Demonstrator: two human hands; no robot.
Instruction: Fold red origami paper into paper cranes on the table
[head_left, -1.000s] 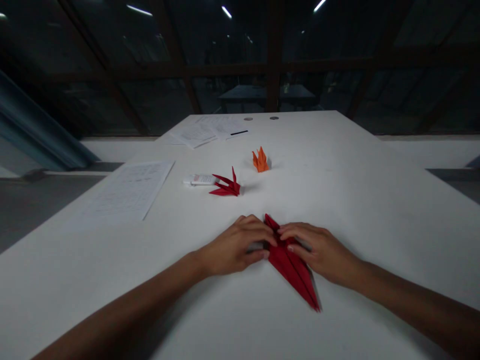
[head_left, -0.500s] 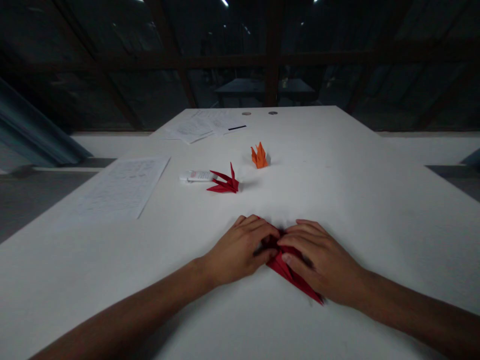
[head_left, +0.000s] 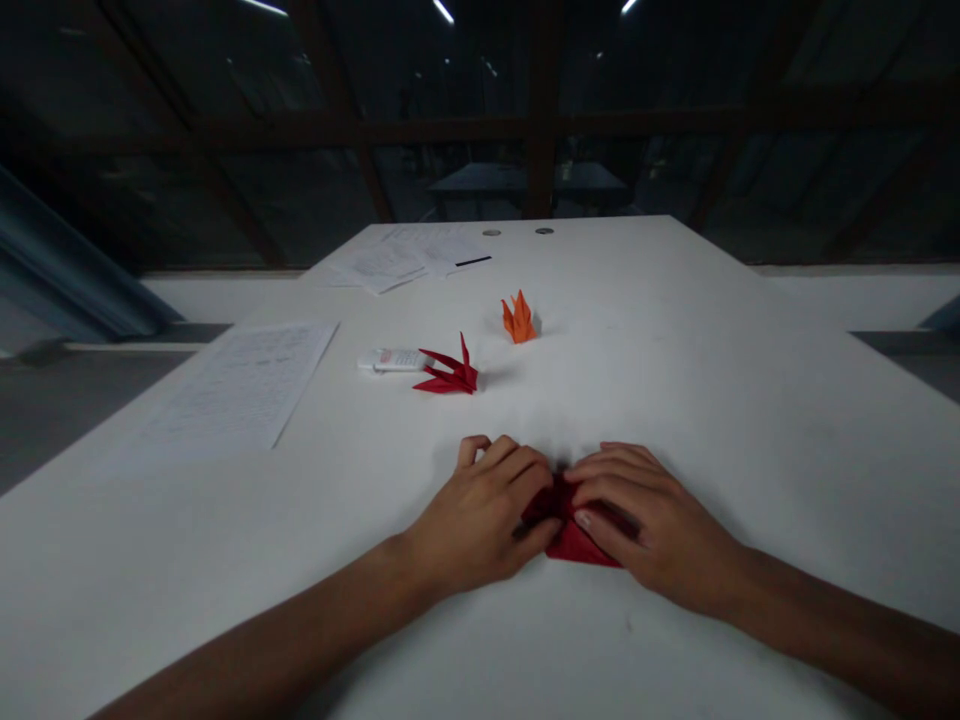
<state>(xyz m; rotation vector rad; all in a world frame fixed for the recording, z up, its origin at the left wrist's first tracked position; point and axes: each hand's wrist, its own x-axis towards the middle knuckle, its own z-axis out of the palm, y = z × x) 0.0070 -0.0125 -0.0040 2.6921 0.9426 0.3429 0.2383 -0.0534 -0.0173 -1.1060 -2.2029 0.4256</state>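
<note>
A folded piece of red paper [head_left: 571,540] lies on the white table [head_left: 750,420] close in front of me. My left hand [head_left: 480,515] presses its left side with curled fingers. From the other side my right hand [head_left: 645,520] lies over the paper, fingers flat on it and thumb at its near edge. Both hands hide most of the paper; only a short red part shows between and below them.
A finished red paper figure [head_left: 448,375] and an orange one [head_left: 519,320] stand farther back. A small white tube [head_left: 390,360] lies beside the red figure. Printed sheets [head_left: 240,385] lie at the left and more papers [head_left: 409,258] at the far end.
The long red point that stretched toward me has been folded up, so the paper is now short. Both hands have closed in over it.
</note>
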